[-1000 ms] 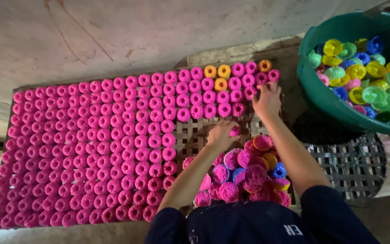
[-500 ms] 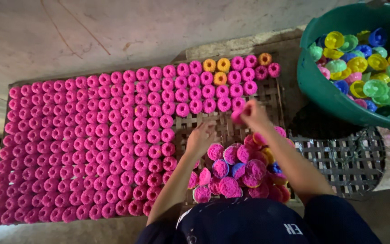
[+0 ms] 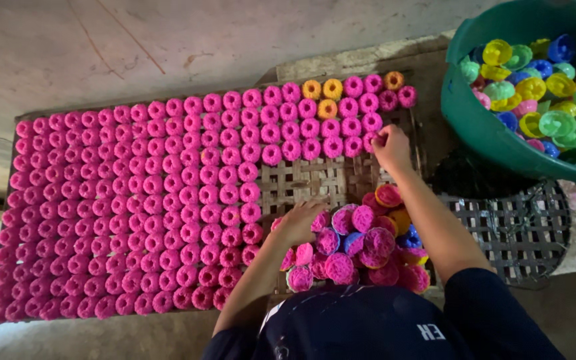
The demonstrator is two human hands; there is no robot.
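Nearest you, a heap of loose moulded cakes (image 3: 358,250), mostly pink with some orange and blue, lies on the woven tray (image 3: 315,180). Your left hand (image 3: 299,223) rests on the heap's left edge, fingers curled over a piece; whether the grip has closed on one cannot be told. Farther out, your right hand (image 3: 391,148) pinches a single pink cake at the end of the near row, grip narrow around it. Beyond lie the set rows of pink cakes (image 3: 168,200), packed touching, with a few orange cakes (image 3: 328,97) near the far edge. These pieces look light, soft and crumbly; judged so, hold each by its sides with fingertips only. A green tub (image 3: 475,133) of coloured plastic moulds (image 3: 541,87) stands far right.
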